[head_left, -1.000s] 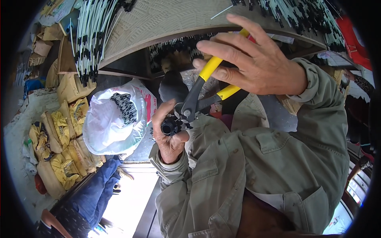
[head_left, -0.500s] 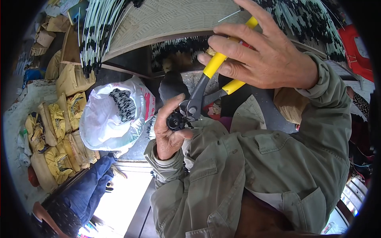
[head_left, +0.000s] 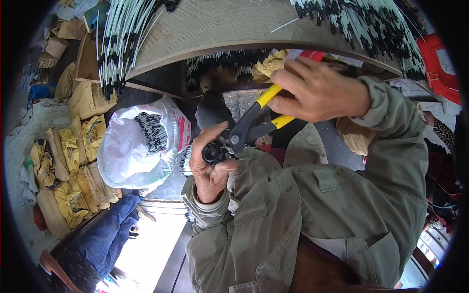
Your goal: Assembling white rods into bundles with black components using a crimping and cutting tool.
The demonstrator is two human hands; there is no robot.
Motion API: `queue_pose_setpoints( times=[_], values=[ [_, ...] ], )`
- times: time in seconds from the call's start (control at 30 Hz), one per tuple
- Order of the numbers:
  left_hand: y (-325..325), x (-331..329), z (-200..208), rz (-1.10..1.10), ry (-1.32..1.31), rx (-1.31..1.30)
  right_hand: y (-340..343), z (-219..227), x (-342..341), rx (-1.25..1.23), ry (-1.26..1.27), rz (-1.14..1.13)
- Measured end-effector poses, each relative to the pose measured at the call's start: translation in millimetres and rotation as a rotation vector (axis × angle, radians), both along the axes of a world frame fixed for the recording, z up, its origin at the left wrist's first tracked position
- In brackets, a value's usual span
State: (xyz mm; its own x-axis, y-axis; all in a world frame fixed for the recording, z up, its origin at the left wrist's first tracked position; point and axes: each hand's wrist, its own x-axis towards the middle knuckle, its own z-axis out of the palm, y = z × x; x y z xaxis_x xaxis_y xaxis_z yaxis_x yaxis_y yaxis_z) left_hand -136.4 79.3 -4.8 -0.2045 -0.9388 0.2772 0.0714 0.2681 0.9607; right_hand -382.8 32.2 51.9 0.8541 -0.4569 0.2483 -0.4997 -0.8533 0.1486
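My right hand (head_left: pixel 312 93) is closed around the yellow grips of a pair of cutters (head_left: pixel 246 122) with dark metal arms. Their pivot and jaws sit right beside a black, round, hollow-ended bundle or part (head_left: pixel 215 152). That black piece is pinched between the thumb and fingers of my left hand (head_left: pixel 205 171), with its open end showing. Small shiny bits show between jaws and piece, too small to name. How far the jaws are apart cannot be made out.
A bench top (head_left: pixel 220 22) spans the far side, with black-and-white thin rods (head_left: pixel 124 39) hanging at left and a rod pile (head_left: pixel 371 34) at right. A white plastic bag (head_left: pixel 115 166) holds more. Paper-wrapped packets (head_left: pixel 53 205) lie left; a red stool (head_left: pixel 435 63) stands far right.
My right hand has come down toward me, its spread fingers now wrapped round the grips. The cutters' handles have swung closer together. My left hand keeps its hold with barely any shift.
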Motion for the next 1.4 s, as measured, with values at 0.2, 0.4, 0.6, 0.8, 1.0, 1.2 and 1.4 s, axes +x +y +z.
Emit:
queue_pose_setpoints(
  times=[0.2,0.4,0.6,0.8,1.0,1.2,1.4],
  values=[
    [-2.9,7.6,-3.9,-0.007,-0.014,-0.012,14.6,-20.6,6.9,0.088,-0.148,-0.046],
    [1.9,13.2,-13.7,-0.108,0.089,0.117,-0.2,5.6,-6.6,1.112,-0.319,0.084],
    [5.3,3.6,-6.0,-0.035,0.098,0.053,-5.2,45.9,-6.0,1.448,-0.096,-0.056],
    [6.2,4.6,-8.6,-0.117,0.06,0.024,-9.3,48.7,-5.8,1.153,0.029,0.017],
    [10.7,-2.0,-2.3,-0.093,0.022,0.105,-13.7,53.1,-4.8,1.058,0.089,0.05],
    [2.7,2.5,-2.5,-0.062,0.034,0.099,-11.4,29.8,5.8,1.244,-0.02,-0.024],
    [-17.5,47.4,-3.7,0.506,0.06,-0.093,-61.9,-13.8,-9.0,0.449,-0.151,-0.465]
  ],
)
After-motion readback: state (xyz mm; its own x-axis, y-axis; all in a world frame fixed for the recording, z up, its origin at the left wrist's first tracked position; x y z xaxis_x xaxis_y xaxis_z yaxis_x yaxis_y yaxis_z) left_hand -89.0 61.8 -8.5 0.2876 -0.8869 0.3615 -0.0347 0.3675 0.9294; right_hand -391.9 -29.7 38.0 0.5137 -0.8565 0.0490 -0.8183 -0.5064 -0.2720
